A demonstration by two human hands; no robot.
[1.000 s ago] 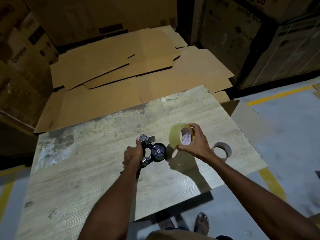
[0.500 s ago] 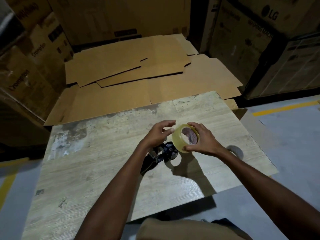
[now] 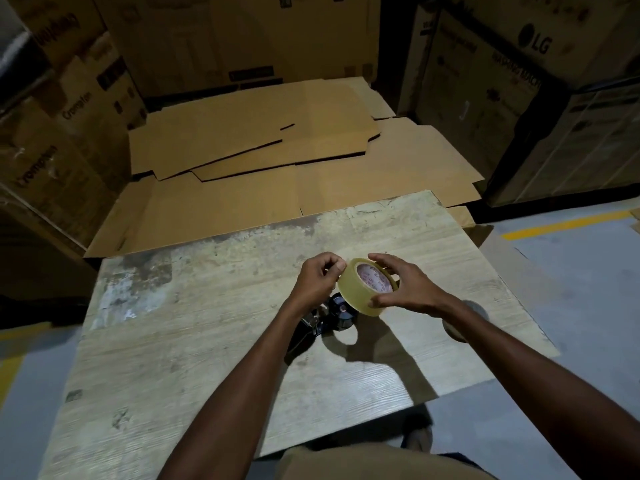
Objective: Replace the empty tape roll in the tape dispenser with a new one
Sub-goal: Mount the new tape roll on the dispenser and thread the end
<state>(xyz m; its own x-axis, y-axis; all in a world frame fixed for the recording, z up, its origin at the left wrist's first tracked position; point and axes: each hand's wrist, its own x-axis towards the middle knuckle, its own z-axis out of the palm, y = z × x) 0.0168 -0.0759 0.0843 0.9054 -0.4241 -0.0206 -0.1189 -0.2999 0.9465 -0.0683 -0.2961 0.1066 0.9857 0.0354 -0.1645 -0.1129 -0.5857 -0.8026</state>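
Starting from the worn, pale wood-grain desk (image 3: 207, 341), the main hazard is that nothing on it is pinned down. The black tape dispenser (image 3: 341, 315) lies free just below the hands with its bare hub showing, so a careless wrist could shove it aside. The right hand (image 3: 405, 289) wraps thumb and fingers round the rim of the new tape roll (image 3: 360, 292), holding it in the air just above the dispenser. The left hand (image 3: 317, 284) has its fingertips pinched together against the roll's outer face, apparently picking for the free end, which I cannot make out. In this dim light the clear tape may tear into a sliver rather than lift cleanly, and the roll could go onto the hub facing the wrong way. The empty core (image 3: 454, 332), partly hidden by the right forearm near the desk's edge, could be knocked off. The roll itself looks full, with thick, glossy, yellowish-clear windings round a pale core printed in red, and its open side is tilted toward the camera.
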